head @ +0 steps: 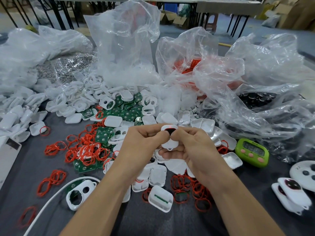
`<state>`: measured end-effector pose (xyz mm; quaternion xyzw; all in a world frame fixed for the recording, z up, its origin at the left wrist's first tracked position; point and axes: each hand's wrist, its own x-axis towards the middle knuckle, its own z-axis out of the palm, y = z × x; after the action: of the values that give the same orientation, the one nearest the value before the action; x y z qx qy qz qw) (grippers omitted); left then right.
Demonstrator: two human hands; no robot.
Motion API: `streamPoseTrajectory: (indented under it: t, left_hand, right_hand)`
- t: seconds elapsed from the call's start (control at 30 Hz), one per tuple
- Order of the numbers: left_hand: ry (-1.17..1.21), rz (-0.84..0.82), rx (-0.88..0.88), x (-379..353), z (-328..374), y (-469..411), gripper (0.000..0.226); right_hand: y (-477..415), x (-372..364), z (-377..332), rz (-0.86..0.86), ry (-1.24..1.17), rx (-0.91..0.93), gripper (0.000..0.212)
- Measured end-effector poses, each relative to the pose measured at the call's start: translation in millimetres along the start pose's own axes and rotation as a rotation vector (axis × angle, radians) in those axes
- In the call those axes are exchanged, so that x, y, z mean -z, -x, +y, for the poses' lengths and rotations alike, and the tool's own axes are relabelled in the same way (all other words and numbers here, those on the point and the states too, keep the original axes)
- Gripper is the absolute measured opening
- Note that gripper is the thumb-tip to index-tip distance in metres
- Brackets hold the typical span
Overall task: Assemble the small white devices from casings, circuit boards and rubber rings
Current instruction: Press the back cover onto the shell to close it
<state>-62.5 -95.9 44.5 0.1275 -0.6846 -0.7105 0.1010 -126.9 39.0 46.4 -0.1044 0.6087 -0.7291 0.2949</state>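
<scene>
Head view, table [25, 176]: a dark grey surface filled the whole lower picture, with parts lying all over it.
Plastic bags [122, 40]: big clear crumpled bags stood along the far side and the right; they covered red and black contents that I could not identify.
Casings [76, 99]: white shells lay in a wide heap from the left edge to the middle, and more lay under both wrists.
Circuit boards [102, 136]: green squares were mixed into the heap, partly buried under casings.
Rubber rings [85, 150]: red loops lay tangled left of the hands, and another bunch lay near the right forearm.
Left hand [144, 142]: fingers were curled round the device, thumb pressed on its front.
Right hand [192, 147]: it gripped the same device from the other side, thumb touching the dark window.
Cable [47, 201]: a white cord curved at the lower left, cut off by the frame.
Timer [252, 151]: green, just beside the right hand; its digits were too blurred to read.
Device [168, 133]: small and white, held between both hands above the heap in the middle; fingers hid its sides and back.
</scene>
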Motion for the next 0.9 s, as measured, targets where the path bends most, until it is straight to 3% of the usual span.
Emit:
streamPoseTrajectory:
  t: [0.33,0.57,0.9]
  left_hand:
    - [0.023,0.106,0.020,-2.1,-2.7,-1.3,0.020]
    - [0.005,0.018,0.020,-0.3,-2.6,-1.4,0.016]
    - [0.026,0.066,0.012,-3.4,-3.6,-0.2,0.025]
  right_hand:
    - [3.8,1.5,1.8,-0.104,0.074,0.026,0.031]
    - [1.0,2.3,3.9,-0.068,0.032,0.017,0.036]
    - [1.2,1.0,5.3,-0.063,0.147,0.076,0.035]
